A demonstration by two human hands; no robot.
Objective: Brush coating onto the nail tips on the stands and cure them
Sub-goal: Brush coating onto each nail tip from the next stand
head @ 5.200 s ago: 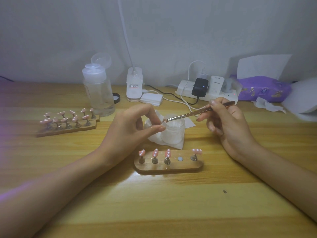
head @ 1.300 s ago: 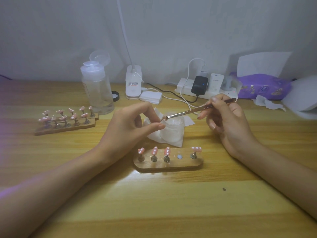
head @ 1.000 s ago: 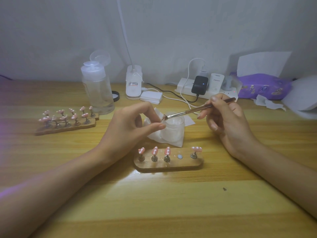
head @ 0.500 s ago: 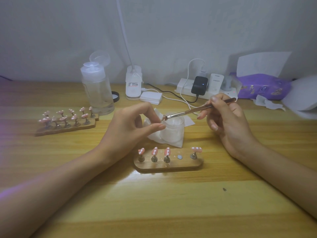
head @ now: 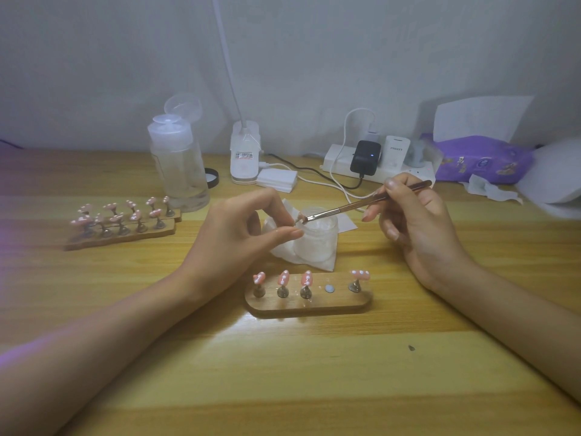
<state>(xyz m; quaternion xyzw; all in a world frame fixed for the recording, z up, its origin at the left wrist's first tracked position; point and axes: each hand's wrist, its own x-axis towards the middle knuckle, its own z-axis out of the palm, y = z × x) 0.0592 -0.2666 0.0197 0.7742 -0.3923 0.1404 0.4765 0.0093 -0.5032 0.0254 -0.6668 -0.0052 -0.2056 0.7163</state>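
pinches one nail tip (head: 297,219) in left hand (head: 239,228), clear of the wooden stand (head: 308,305) — likely for a steadier angle; grips brush (head: 355,204) in right hand (head: 418,225); sets bristles on the tip, by the jar (head: 317,243).

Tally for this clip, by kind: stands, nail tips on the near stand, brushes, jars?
near stand: 1
left stands: 2
tips on near stand: 4
brush: 1
jar: 1
Total: 9

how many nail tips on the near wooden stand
4: three nail tips on the near stand's left pegs, one at its right end; one slot bare, none hidden.
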